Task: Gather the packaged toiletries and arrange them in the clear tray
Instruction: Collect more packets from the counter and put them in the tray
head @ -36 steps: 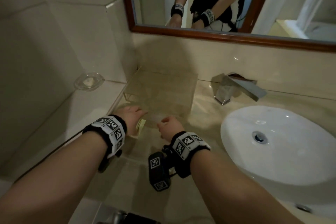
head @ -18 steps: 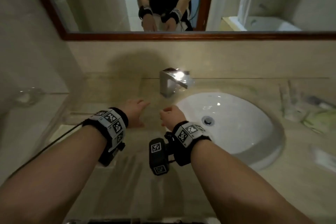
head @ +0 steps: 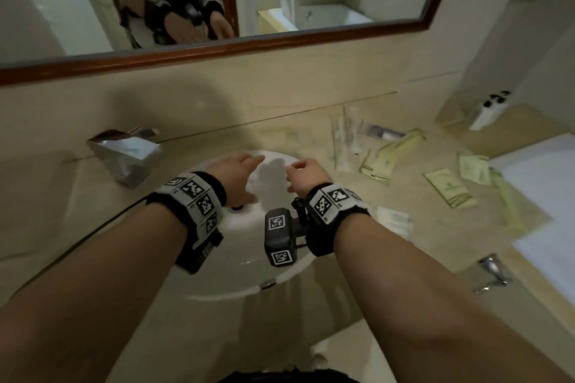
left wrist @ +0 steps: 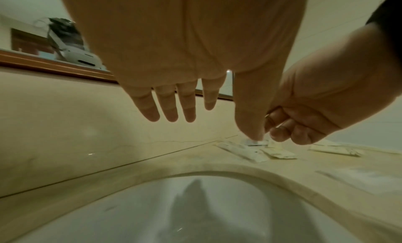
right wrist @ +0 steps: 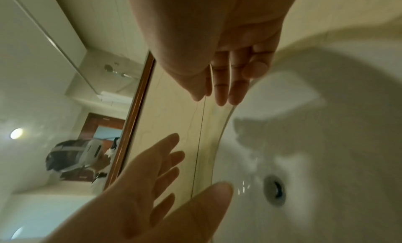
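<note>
Several pale green and white toiletry packets (head: 376, 163) lie scattered on the beige counter right of the sink, among them a flat sachet (head: 451, 188) and a long thin packet (head: 342, 140). In the left wrist view the packets (left wrist: 245, 152) lie beyond the basin rim. My left hand (head: 245, 165) hovers over the basin with straight, spread fingers (left wrist: 169, 109) and holds nothing. Beside it my right hand (head: 300, 169) hangs with loosely curled fingers (left wrist: 280, 135), also empty. The clear tray is out of view.
A white oval sink (head: 236, 277) with a drain (right wrist: 275, 190) lies under both hands. A chrome faucet (head: 124, 155) stands at its left. A wood-framed mirror (head: 217, 50) runs along the wall. A white flat surface (head: 544, 196) sits at the right edge.
The view has swung right, from the clear tray in the left corner past the faucet to the sink. Both hands moved right over the basin, and the scattered packets came into view.
</note>
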